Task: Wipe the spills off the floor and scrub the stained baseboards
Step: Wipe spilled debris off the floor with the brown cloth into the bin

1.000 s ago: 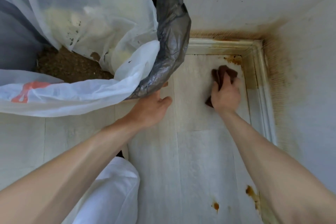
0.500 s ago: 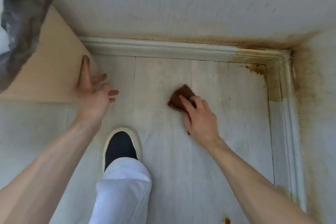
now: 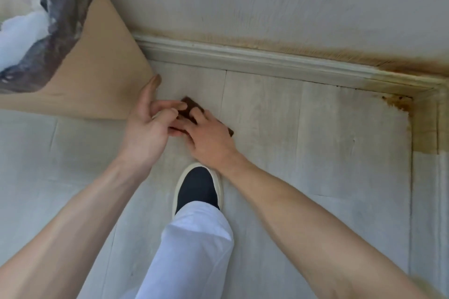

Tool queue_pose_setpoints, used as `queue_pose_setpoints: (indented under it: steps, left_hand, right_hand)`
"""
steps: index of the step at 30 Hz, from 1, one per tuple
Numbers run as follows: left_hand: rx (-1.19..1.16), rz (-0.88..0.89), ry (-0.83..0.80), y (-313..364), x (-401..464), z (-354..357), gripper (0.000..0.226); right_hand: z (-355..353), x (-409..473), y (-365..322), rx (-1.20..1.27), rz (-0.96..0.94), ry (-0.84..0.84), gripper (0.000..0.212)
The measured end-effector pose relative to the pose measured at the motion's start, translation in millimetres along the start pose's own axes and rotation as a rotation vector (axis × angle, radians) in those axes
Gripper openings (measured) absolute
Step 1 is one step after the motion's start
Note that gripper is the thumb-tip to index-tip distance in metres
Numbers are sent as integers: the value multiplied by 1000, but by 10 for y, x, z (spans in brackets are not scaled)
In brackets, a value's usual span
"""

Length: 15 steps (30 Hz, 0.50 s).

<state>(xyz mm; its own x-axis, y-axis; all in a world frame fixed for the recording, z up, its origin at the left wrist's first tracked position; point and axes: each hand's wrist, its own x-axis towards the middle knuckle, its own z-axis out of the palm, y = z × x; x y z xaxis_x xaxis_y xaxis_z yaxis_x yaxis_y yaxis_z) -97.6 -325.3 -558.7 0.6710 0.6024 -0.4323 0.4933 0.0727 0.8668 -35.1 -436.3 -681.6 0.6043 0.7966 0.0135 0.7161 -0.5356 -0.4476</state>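
Two hands meet over the pale plank floor (image 3: 315,153), both on the same dark brown scrubbing pad (image 3: 190,107). The right hand (image 3: 209,138) lies over the pad with its fingers curled round it, so only the far corner and a bit of the right edge show; the left hand (image 3: 148,126) comes in from the side and pinches the pad's near-left edge between thumb and fingertips. The pad sits just short of the white baseboard (image 3: 243,58) along the far wall, and well to the left of the corner, where an orange-brown stain (image 3: 398,102) marks the floor and the trim around it is yellowed. A rusty streak runs along the wall just above the baseboard. A tan board (image 3: 97,68) leans at the left with a dark plastic bag (image 3: 63,14) draped over it. Below the hands stands a dark slip-on shoe (image 3: 196,187) under a white trouser leg (image 3: 192,250).
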Motion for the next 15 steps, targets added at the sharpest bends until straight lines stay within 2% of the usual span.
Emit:
queue_pose_setpoints:
  steps: [2, 4, 7, 10, 12, 14, 15]
  left_hand:
    - [-32, 27, 15, 75, -53, -81, 67]
    - [-45, 53, 15, 125, -155, -202, 65]
    - [-66, 71, 73, 172, -413, -492, 62]
    - [-13, 75, 96, 152, -768, -859, 58]
    - [41, 94, 39, 135, -988, -1082, 53]
    - [135, 121, -72, 101, -1061, -1192, 51]
    - [163, 117, -107, 87, -1054, -1201, 49]
  right_hand:
    - [-57, -283, 52, 41, -69, -44, 44]
    - [-169, -635, 342, 9, -57, -26, 46]
    - [-405, -922, 746, -18, 138, 17, 48]
    - [-513, -511, 897, -56, 362, 86, 50]
    - [-456, 42, 817, -44, 457, 108, 52]
    - [-363, 511, 563, 24, 447, 22, 53]
    - [-265, 613, 369, 37, 358, -50, 52]
